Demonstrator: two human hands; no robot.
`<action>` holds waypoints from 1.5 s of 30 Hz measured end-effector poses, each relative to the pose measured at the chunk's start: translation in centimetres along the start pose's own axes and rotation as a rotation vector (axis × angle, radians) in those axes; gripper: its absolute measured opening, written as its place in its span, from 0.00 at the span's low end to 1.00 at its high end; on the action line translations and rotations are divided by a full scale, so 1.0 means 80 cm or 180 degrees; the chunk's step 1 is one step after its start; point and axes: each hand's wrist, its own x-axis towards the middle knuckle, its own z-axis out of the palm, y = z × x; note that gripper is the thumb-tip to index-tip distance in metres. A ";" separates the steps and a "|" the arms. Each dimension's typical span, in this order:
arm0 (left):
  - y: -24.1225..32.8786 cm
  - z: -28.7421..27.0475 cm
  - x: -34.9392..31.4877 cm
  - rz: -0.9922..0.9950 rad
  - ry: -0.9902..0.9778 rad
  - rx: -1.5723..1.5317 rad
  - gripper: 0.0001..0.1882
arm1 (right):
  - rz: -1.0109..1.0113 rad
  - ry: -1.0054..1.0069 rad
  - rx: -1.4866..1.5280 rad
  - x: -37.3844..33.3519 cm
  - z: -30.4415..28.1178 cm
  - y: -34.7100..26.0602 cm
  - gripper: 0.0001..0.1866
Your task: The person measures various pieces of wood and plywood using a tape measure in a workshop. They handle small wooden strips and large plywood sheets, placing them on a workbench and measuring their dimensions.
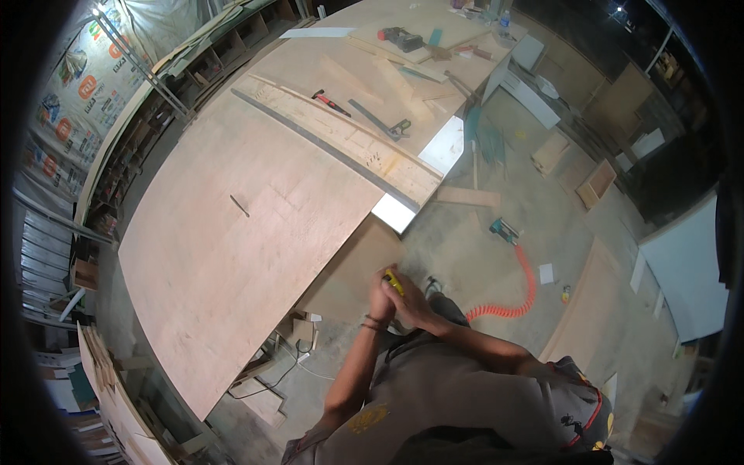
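My left hand (378,301) and my right hand (412,304) are together in front of my body, just off the near edge of the plywood sheet (232,256). Between them is a small yellow and black tape measure (394,282), with the fingers of both hands closed around it. A dark pencil (239,205) lies on the sheet. Beyond it, a long pale board (349,139) with a grey edge strip rests across the sheet. Past that board lie a red and black hand tool (332,102) and a combination square (380,120).
On the floor to the right, a teal nail gun (504,230) trails a coiled orange air hose (531,287). A cordless power tool (401,39) and a bottle (504,19) stand at the table's far end. Cables and offcuts (263,399) lie beneath the near edge.
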 end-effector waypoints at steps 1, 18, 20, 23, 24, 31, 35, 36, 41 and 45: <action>0.034 0.044 0.005 -0.0566 0.0057 -0.0578 0.20 | 0.0377 -0.0006 0.0184 0.010 -0.032 -0.030 0.31; 0.064 0.303 0.376 -0.0082 0.0485 0.0272 0.17 | 0.0521 -0.0549 -0.1202 0.035 -0.526 0.189 0.38; 0.096 0.291 0.445 0.0216 0.0881 0.0303 0.17 | 0.0603 -0.0570 -0.1390 0.022 -0.569 0.210 0.35; 0.135 0.258 0.536 0.0154 0.0979 0.0511 0.18 | 0.0695 -0.0499 -0.1296 0.024 -0.608 0.239 0.32; 0.142 0.266 0.560 0.0124 0.1030 0.0470 0.19 | 0.0865 -0.0465 -0.1269 0.025 -0.616 0.250 0.31; 0.133 0.162 0.783 -0.0359 0.1613 0.2154 0.34 | 0.1475 -0.0111 -0.0541 0.148 -0.623 0.268 0.29; 0.107 0.166 0.875 -0.0369 0.2441 0.3665 0.38 | 0.2166 0.0120 -0.0086 0.216 -0.640 0.217 0.30; 0.113 0.178 0.890 -0.0529 0.2430 0.3723 0.38 | 0.2066 0.0137 -0.0178 0.230 -0.645 0.209 0.30; 0.130 0.162 0.932 -0.1150 0.2339 0.4026 0.35 | 0.2667 0.0185 -0.0028 0.324 -0.664 0.155 0.30; 0.129 0.142 0.956 -0.0964 0.2175 0.4293 0.30 | 0.2417 0.0080 -0.0016 0.388 -0.671 0.139 0.30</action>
